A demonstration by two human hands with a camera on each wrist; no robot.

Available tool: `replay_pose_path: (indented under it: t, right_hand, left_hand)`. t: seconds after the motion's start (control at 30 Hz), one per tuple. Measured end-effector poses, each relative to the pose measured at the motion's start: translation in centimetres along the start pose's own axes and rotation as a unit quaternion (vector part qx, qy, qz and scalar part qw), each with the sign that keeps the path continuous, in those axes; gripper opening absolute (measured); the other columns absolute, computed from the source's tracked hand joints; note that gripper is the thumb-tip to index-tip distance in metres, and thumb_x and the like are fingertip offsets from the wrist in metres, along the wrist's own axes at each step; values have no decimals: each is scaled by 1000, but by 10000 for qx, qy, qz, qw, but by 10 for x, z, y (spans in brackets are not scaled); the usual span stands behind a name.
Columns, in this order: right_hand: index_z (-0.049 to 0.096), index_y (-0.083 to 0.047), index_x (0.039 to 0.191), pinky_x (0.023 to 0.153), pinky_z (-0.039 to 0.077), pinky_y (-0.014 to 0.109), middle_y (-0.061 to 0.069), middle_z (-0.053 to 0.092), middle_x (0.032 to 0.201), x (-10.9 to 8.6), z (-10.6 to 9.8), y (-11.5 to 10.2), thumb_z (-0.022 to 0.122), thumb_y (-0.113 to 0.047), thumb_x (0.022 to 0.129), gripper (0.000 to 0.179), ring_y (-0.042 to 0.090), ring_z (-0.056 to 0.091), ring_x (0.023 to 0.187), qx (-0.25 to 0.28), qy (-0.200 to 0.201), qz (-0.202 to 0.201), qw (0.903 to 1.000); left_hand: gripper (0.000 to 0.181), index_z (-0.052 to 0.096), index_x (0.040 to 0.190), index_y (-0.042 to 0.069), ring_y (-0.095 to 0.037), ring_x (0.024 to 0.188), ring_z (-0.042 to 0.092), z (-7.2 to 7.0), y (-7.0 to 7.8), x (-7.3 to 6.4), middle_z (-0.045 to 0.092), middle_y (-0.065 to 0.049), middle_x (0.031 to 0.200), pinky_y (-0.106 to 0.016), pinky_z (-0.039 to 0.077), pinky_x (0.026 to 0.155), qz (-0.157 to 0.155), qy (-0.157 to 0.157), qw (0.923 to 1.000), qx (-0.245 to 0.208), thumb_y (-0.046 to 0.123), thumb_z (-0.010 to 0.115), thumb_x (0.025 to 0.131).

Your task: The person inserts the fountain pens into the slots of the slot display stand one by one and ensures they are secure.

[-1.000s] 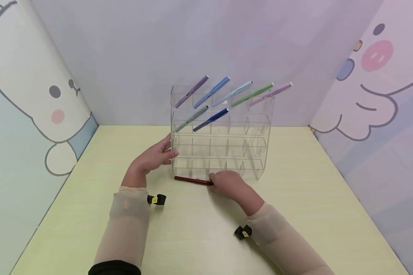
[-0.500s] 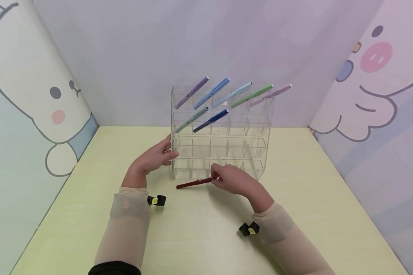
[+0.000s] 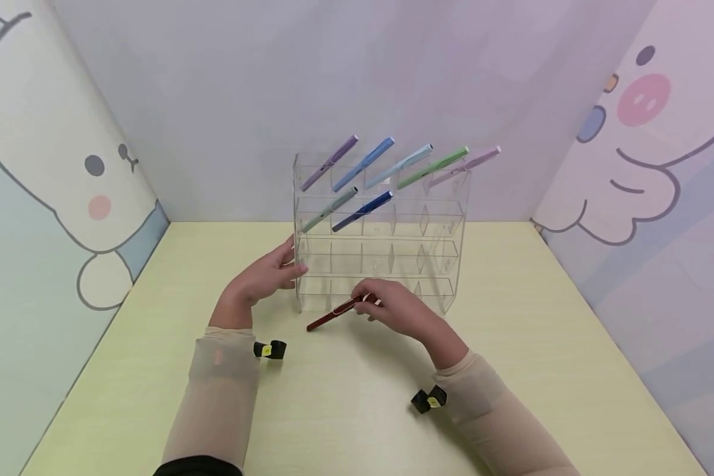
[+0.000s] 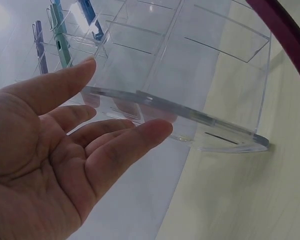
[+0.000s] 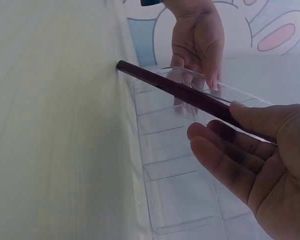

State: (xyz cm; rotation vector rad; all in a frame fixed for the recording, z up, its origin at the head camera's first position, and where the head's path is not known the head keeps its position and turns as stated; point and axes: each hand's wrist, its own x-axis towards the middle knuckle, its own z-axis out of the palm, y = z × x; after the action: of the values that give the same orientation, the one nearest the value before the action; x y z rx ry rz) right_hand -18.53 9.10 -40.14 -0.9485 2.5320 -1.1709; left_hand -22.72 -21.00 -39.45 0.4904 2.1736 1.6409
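Observation:
A dark red pen (image 3: 326,321) slants up from near the table, its upper end pinched between the thumb and fingers of my right hand (image 3: 397,309). In the right wrist view the pen (image 5: 177,90) crosses in front of the clear acrylic pen rack (image 5: 170,172). My left hand (image 3: 262,276) is at the left side panel of the rack (image 3: 376,248), fingers loosely extended. The left wrist view has the left hand's thumb and fingers (image 4: 130,145) around the panel's edge; firm contact cannot be told there.
Several pens stand slanted in the rack's top row, among them a green pen (image 3: 433,168) and a purple pen (image 3: 330,163). A grey-green pen (image 3: 330,209) and a dark blue pen (image 3: 363,211) occupy the second row. Behind the pale table (image 3: 345,403) rises a wall (image 3: 357,73).
My right hand has lifted the dark red pen from lying flat before the rack to a slant, its upper end raised toward the rack. The left hand stays at the rack's side.

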Motion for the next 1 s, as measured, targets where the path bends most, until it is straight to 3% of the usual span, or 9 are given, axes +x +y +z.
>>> replay_pose_path:
  t: [0.1, 0.2, 0.27, 0.33, 0.47, 0.73, 0.9, 1.0]
  right_hand:
    - [62, -19, 113, 73, 60, 33, -2, 69, 105, -1, -1, 2, 61, -25, 99, 16, 31, 70, 94, 825, 7, -3, 9966]
    - [57, -12, 118, 77, 60, 39, 14, 69, 112, -1, -5, 2, 58, -22, 101, 20, 35, 69, 99, 1749, 80, -123, 9845]
    - [54, -9, 121, 75, 61, 41, 25, 66, 113, -2, -9, 2, 55, -19, 102, 21, 33, 69, 98, 2090, 226, -222, 9774]
    - [54, -9, 125, 73, 61, 42, 29, 63, 113, -3, -14, 4, 52, -16, 103, 23, 30, 70, 96, 2207, 425, -305, 9739]
    - [59, -9, 126, 70, 61, 42, 22, 62, 110, -7, -26, 7, 49, -16, 104, 25, 28, 70, 93, 2245, 899, -375, 9696]
    - [54, -1, 124, 75, 60, 47, 26, 59, 108, -15, -55, 12, 60, -14, 98, 29, 26, 70, 93, 2588, 1787, -512, 9479]
    - [46, 2, 129, 81, 59, 43, 25, 59, 117, -20, -75, 14, 56, -10, 100, 33, 26, 69, 100, 2735, 2480, -975, 9242]
    - [43, 5, 130, 85, 58, 39, 21, 60, 120, -22, -85, 16, 52, -3, 100, 33, 27, 68, 104, 2963, 2868, -1357, 9008]
  left_hand:
    - [74, 9, 149, 59, -41, 139, 39, 0, 0, 0, 24, -2, 162, -57, 43, 105, -27, 6, 10000, 21, 18, 50, 104]
    - [74, 8, 150, 58, -40, 139, 40, 1, 0, -1, 24, -2, 162, -57, 43, 105, -47, 14, 10000, 51, 18, 50, 104]
    - [73, 8, 150, 58, -38, 138, 41, 1, -1, -1, 24, -1, 162, -56, 44, 104, -63, 21, 9999, 82, 22, 51, 103]
    - [73, 8, 149, 58, -36, 138, 42, 1, -1, -1, 24, 0, 162, -55, 44, 105, -77, 25, 9999, 96, 26, 53, 103]
    - [72, 9, 149, 59, -37, 139, 41, 1, -2, -2, 24, 1, 162, -56, 44, 105, -83, 25, 9999, 56, 27, 54, 102]
    - [73, 9, 148, 60, -36, 138, 43, 1, -3, -2, 21, -3, 163, -55, 43, 105, -151, 107, 9998, 82, 24, 53, 103]
    - [73, 8, 148, 60, -35, 138, 43, 0, -3, -1, 21, -3, 163, -54, 45, 104, -133, 106, 9998, 126, 28, 55, 102]
    - [73, 9, 148, 60, -36, 138, 43, -1, -2, 0, 22, -2, 162, -54, 45, 104, -120, 116, 9998, 98, 28, 55, 102]
